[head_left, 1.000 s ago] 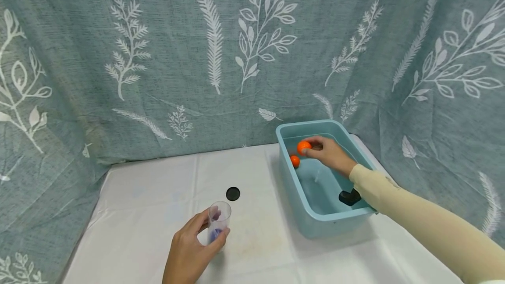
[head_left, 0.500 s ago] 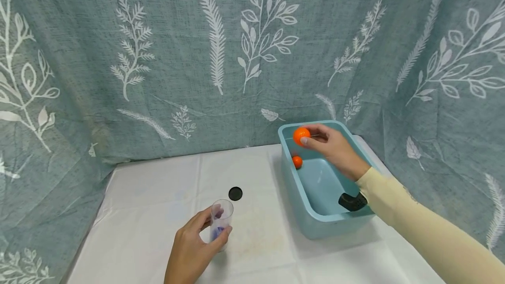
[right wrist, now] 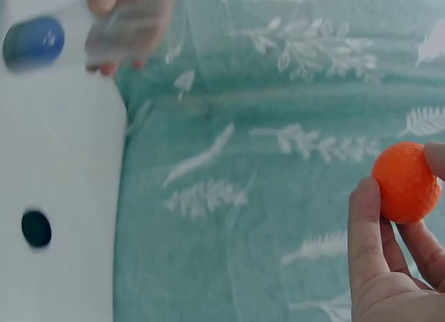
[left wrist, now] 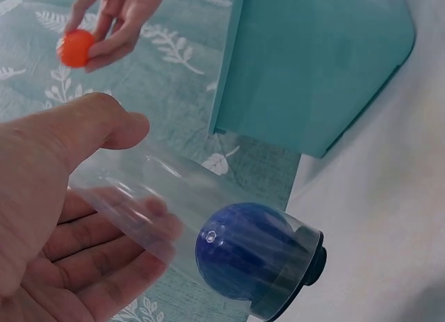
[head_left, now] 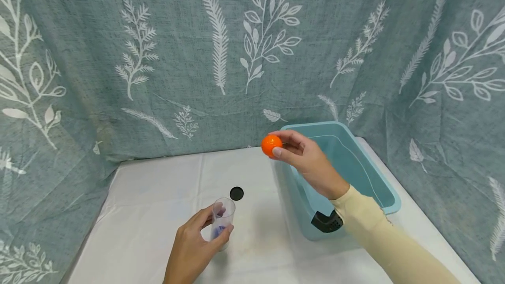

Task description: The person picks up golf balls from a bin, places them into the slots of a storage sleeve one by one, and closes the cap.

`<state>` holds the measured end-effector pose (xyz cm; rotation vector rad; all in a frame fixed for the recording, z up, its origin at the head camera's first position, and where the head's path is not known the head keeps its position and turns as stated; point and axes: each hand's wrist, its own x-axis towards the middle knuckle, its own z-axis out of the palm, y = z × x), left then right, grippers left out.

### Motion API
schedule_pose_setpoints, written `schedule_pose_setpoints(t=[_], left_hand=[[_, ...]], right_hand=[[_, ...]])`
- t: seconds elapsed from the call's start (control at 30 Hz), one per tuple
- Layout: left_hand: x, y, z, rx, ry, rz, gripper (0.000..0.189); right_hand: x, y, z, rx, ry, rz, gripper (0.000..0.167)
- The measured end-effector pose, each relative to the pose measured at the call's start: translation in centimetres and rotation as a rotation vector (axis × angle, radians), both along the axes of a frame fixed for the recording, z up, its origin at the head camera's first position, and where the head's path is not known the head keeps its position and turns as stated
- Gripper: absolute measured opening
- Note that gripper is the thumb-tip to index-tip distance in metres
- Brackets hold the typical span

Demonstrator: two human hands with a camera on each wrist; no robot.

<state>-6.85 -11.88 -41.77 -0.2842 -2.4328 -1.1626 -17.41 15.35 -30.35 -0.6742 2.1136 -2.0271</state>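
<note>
- One clear tube (head_left: 223, 217) is nearest, roughly upright with its round mouth up; whether its black base (left wrist: 317, 266) meets the tabletop, I cannot tell.
- The left hand (head_left: 197, 240) holds the tube from its left side, thumb and fingers bent partway round it on opposite sides.
- Inside the tube, at the base end, sits a blue ball (left wrist: 240, 251).
- To the right of the tube stretches a cream sleeve (head_left: 386, 227) on the other arm, with a black perforated piece (head_left: 326, 221) next to it.
- Just beyond the tube and slightly right of it, a small round black disc (head_left: 236, 193) lies on the tabletop (head_left: 158, 196), which is covered in white cloth.
- Farther out and right of the tube, well apart from it, the right hand (head_left: 304, 157) pinches a bright orange ball (head_left: 272, 145) between thumb and fingertips, the fingers bent just enough to grip.
- Also right of the tube and beyond it is a blue-green bin (head_left: 343, 157), partly hidden by the right arm.
- Farthest from the tube hangs a grey-green curtain (head_left: 177, 56) printed with white leaves and sprigs.
</note>
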Motion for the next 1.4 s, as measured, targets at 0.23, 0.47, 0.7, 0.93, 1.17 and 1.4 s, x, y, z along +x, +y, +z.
schedule_pose_setpoints(t=[0.23,0.47,0.7,0.93,1.17,1.4], left_hand=[[0.1,0.0,0.3,-0.015,-0.007,0.012,0.053],[0.2,0.1,0.5,-0.032,-0.022,0.017,0.053],[0.4,0.3,0.5,-0.014,-0.005,-0.004,0.053],[0.5,0.4,0.4,-0.043,0.010,0.007,0.049],[0.6,0.2,0.2,-0.040,0.067,-0.002,0.048],[0.4,-0.2,0.0,-0.073,0.113,-0.014,0.053]], right_hand=[[1.5,-3.7,-2.5,-0.061,-0.032,0.058,0.040],[3.0,-6.2,-5.6,-0.102,-0.061,0.113,0.039],[3.8,-7.4,-8.1,-0.110,-0.075,0.132,0.037],[4.3,-7.8,-9.2,-0.109,-0.087,0.144,0.035],[5.0,-8.6,-10.1,-0.094,-0.073,0.166,0.035],[5.0,-8.8,-10.3,-0.112,-0.092,0.148,0.031]])
